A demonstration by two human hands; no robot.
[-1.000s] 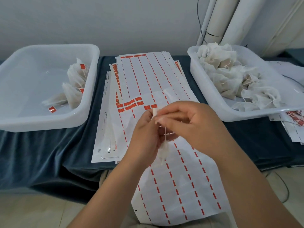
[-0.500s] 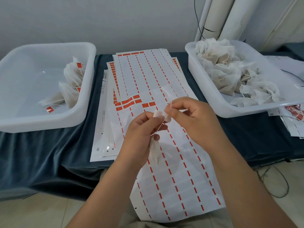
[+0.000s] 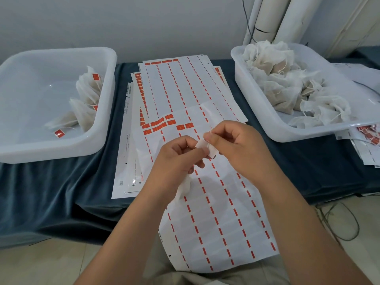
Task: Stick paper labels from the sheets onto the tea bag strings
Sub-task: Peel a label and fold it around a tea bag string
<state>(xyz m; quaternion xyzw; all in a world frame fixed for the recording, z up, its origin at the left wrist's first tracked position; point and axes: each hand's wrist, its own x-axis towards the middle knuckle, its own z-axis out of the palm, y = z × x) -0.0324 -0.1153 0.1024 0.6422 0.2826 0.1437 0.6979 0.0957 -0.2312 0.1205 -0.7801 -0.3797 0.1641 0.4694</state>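
My left hand [image 3: 174,161] pinches the label [image 3: 207,150]. My right hand [image 3: 238,149] pinches the string [image 3: 211,131] against it, and the tea bag [image 3: 183,188] dangles under my left palm. If the string slides sideways as I fold, the label could close crooked or stick to my fingers. Beneath lies the sheet [image 3: 216,223] on a dark blue cloth [image 3: 51,192], between the left tub [image 3: 98,145] and the right tub [image 3: 267,128], with a pale wall [image 3: 144,23] behind.

Hand spacing: right hand [image 3: 236,149] drawn off left hand [image 3: 174,161], now pinching string [image 3: 211,131] end.
Label exposure: label [image 3: 205,148] now uncovered between them.
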